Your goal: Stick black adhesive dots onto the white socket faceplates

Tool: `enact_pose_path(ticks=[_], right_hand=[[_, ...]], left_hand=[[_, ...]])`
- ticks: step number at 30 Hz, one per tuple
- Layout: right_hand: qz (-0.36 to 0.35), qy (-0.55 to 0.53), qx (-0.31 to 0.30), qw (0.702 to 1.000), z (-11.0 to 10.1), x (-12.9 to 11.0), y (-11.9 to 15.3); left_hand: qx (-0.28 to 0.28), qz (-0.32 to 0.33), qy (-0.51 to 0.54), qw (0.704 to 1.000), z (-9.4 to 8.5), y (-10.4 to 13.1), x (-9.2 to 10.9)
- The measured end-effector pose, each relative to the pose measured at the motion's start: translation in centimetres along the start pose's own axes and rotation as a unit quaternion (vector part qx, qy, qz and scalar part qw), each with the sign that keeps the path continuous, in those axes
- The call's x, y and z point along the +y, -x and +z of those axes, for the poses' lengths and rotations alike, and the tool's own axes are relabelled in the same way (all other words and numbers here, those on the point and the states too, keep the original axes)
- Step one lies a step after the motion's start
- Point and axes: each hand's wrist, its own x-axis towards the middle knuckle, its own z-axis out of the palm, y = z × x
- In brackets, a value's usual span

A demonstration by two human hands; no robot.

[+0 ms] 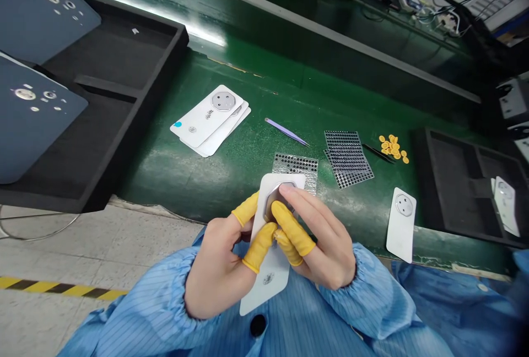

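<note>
A white phone back cover (270,269) with a round silver camera ring is held tilted in front of my chest. My left hand (227,258) grips its left edge, with yellow finger cots on the thumb and a finger. My right hand (318,236) is at the camera ring, its yellow-cotted fingertips pressed together there and a bare finger resting on the ring. Anything small between those right fingertips is hidden. Just behind the cover lies a clear sheet of black dots (295,163), partly covered by it.
Stacked white covers (198,120) lie at the left, near purple tweezers (287,132). Further right are more dot sheets (349,158), black tweezers (378,153), yellow finger cots (392,147) and a single white cover (400,225). Black trays (161,65) flank the green bench (256,81).
</note>
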Motion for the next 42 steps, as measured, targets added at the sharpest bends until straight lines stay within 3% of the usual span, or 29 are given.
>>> enact_pose_path(ticks=[13, 18, 20, 23, 28, 35, 42], right_hand=[[0.002, -0.014, -0.033, 0.999, -0.2, 0.4, 0.0], [0.037, -0.011, -0.042, 0.998, 1.1, -0.3, 0.7], [0.064, -0.032, -0.046, 0.996, 1.6, -0.2, 1.2], [0.089, -0.071, -0.028, 0.993, 2.1, 0.3, 1.9], [0.098, -0.11, 0.027, 0.989, 1.7, 0.7, 1.9], [0.101, -0.113, 0.039, 0.988, 1.2, 0.2, 1.1], [0.06, -0.064, -0.015, 0.996, 0.1, 0.4, 0.5]], left_hand=[[0.011, 0.035, -0.116, 0.993, -0.3, 0.2, 0.1], [0.014, -0.014, -0.142, 0.99, -0.3, 0.3, -0.5], [0.004, -0.047, -0.107, 0.993, -0.2, 0.1, -0.8], [-0.019, -0.103, 0.027, 0.994, 0.2, -0.4, -1.0], [-0.021, -0.182, 0.203, 0.962, 0.6, -0.5, -0.4], [-0.008, -0.218, 0.246, 0.944, 0.4, -0.4, 0.5], [-0.002, -0.199, 0.211, 0.957, 0.6, -0.4, 0.5]])
